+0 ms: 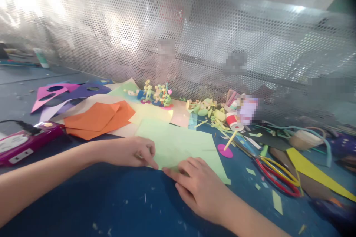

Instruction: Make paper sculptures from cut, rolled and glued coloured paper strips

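Note:
A light green sheet of paper (183, 140) lies on the dark blue tabletop in front of me. My left hand (140, 152) is at its near edge, fingers curled, with the fingertips closed on the paper there. Close beside it, my right hand (198, 185) rests over the same edge. Its index finger is stretched toward the left hand and touches the edge; the thumb sits apart below and the other fingers are bent. The two index tips nearly meet.
Orange sheets (97, 118) and purple cut-outs (80, 94) lie to the left, near a magenta power strip (30, 142). Small paper figures (157, 94) stand behind. Red-and-yellow scissors (278, 176), a pink disc with a stick (225, 151) and paper scraps (277, 202) are right. A perforated metal panel (133, 33) rises behind.

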Demonstrator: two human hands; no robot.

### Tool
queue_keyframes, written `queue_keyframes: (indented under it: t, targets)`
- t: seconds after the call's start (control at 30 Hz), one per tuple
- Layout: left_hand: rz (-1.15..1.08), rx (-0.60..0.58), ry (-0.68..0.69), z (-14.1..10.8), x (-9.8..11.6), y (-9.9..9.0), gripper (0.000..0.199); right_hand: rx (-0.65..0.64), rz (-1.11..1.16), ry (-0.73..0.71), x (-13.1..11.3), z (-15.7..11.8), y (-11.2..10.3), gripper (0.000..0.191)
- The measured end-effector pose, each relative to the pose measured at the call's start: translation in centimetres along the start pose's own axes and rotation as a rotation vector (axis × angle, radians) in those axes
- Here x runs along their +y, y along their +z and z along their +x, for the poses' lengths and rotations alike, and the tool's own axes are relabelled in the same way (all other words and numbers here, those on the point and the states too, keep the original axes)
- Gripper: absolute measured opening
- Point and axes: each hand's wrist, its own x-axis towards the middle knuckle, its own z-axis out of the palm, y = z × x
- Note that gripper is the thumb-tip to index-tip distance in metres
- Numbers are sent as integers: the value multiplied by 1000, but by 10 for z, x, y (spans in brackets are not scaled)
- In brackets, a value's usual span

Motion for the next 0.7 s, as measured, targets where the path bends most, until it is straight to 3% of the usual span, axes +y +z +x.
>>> queue_keyframes:
  t: [0.37, 0.7]
  targets:
    - [-103, -11, -13, -13, -28, -10, 21, 13, 51, -2, 2, 1, 6, 41]
    - [-212, -99, -80, -20, -35, -20, 21, -11, 92, 11, 3, 2, 7, 40]
